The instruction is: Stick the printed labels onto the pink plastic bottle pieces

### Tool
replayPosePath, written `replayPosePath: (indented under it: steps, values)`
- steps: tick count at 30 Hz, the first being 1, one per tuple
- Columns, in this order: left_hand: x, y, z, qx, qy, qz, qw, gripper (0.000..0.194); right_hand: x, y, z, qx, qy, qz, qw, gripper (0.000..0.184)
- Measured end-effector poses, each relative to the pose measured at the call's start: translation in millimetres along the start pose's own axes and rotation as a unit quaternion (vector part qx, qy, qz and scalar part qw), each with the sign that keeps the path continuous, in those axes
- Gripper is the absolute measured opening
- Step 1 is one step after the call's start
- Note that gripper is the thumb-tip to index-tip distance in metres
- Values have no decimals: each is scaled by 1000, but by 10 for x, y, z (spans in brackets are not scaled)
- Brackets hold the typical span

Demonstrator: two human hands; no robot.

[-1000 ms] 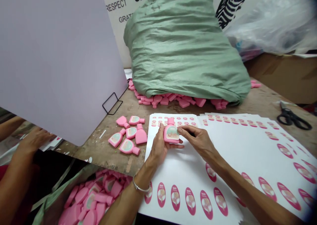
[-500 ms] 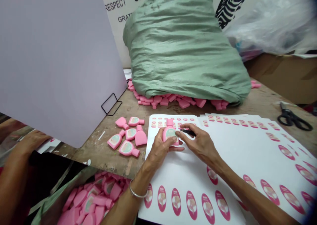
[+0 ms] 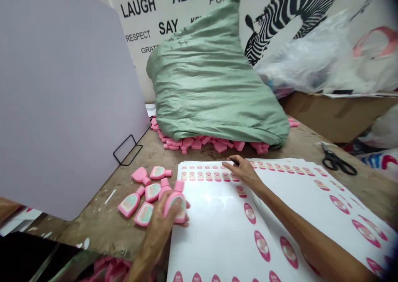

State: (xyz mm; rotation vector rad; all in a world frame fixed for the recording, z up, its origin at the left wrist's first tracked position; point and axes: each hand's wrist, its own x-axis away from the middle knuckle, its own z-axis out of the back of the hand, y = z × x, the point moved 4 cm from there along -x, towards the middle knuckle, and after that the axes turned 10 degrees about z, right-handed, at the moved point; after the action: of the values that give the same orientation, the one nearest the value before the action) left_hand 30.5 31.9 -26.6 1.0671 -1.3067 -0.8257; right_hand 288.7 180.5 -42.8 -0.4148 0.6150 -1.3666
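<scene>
My left hand [image 3: 160, 222] grips a small pink toy-like bottle [image 3: 178, 186] with an oval label on its face, cap upward, at the left edge of a white sticker sheet [image 3: 211, 215]. A thin black tool [image 3: 235, 162], its kind unclear, is pinched in my right hand [image 3: 245, 172] above the small stickers along the sheet's top. Large pink oval stickers [image 3: 262, 245] run down its right side. Several labelled pink bottles [image 3: 129, 203] lie just left of my left hand, beside a pink bottle [image 3: 140, 175] with no label showing.
A green sack [image 3: 202, 91] stands behind, with loose pink bottles [image 3: 220, 145] along its base. Black scissors [image 3: 338, 164] lie at right, beyond more sticker sheets [image 3: 298, 191]. At left stand a pale panel [image 3: 71, 95] and a black wire stand [image 3: 127, 149]. A carton [image 3: 329, 112] sits behind right.
My left hand has carried the pink bottle left, towards the other labelled ones. My right hand has left the bottle and moved to the sheet's top rows. The view has tilted up and right.
</scene>
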Motion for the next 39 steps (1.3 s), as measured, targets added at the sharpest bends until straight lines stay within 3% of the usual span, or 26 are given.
replayPosePath:
  steps: [2,4,8,10,11,12,14,16,17,19,21,23,25,28,31,33,39]
  values:
    - [-107,-1,336,-97,143,-44,984,41,-312,159,5,58,13,-25,998,52]
    - [-205,7,614,-197,247,-87,945,39,-601,221,-43,86,15,-45,995,56]
    - [-302,112,871,-355,317,-183,860,44,-953,155,-144,113,6,-72,991,57]
    - [-250,220,857,-397,366,-219,813,53,-952,80,-130,117,0,-73,991,58]
    - [-208,274,805,-394,382,-235,802,55,-892,31,-106,118,-5,-69,991,58]
    - [-168,317,721,-372,380,-247,810,53,-788,-31,-77,120,-11,-61,991,57]
    - [-121,343,456,-286,305,-239,876,39,-447,-210,-20,111,-26,-25,993,57]
    - [-102,271,77,-176,152,-162,959,26,41,-457,18,66,-40,40,996,57]
    - [-70,217,-119,-120,87,-116,982,26,315,-580,38,29,-38,64,997,56]
    - [49,121,-437,-36,18,-64,997,28,848,-791,57,-41,-59,105,992,50]
    - [204,35,-615,25,-10,-45,999,31,1274,-889,88,-80,-95,129,984,51]
    - [348,-59,-650,81,-24,-30,996,35,1543,-795,184,-61,-87,88,990,59]
    - [450,-169,-574,134,-19,-11,991,41,1700,-541,335,8,-33,-4,999,66]
    - [534,-345,-406,162,8,11,987,48,1840,-144,460,84,-3,-94,992,52]
    - [596,-461,-320,158,6,7,987,44,1907,81,416,62,-26,-109,992,35]
    - [640,-483,-298,144,3,-6,989,41,1944,137,394,40,-9,-124,991,30]
    - [673,-486,-272,140,-2,-10,990,42,1986,191,553,-10,54,-81,995,33]
